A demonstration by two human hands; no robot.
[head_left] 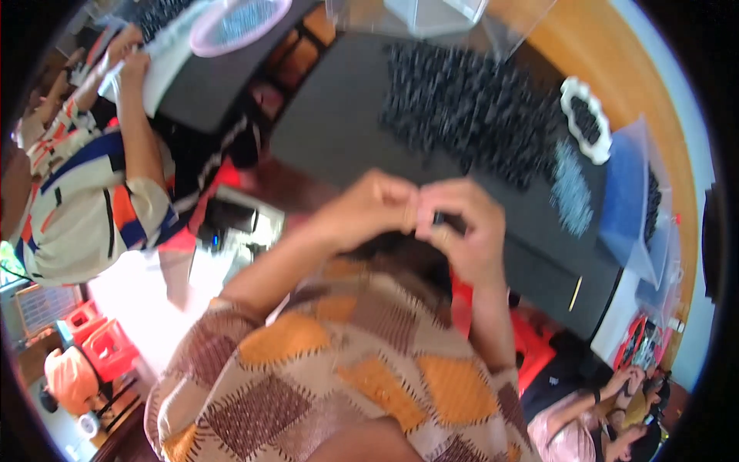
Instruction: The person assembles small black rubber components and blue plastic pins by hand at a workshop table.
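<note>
My left hand [375,204] and my right hand [471,227] meet at the fingertips above the near edge of the dark table [323,115]. A small black piece [439,219] shows in the curled fingers of my right hand, near the thumb. My left fingers are pinched together against the right fingertips; whatever they hold is hidden. Beyond my hands lies a wide heap of small black pieces [469,108]. To its right is a smaller pile of tiny blue-grey parts [571,192].
A white scalloped dish [606,142] and a translucent blue bin [625,185] stand at the right. A clear plastic box [508,31] is at the back. One thin yellowish stick [575,293] lies near the right edge. Co-workers sit left [85,208] and lower right [573,431].
</note>
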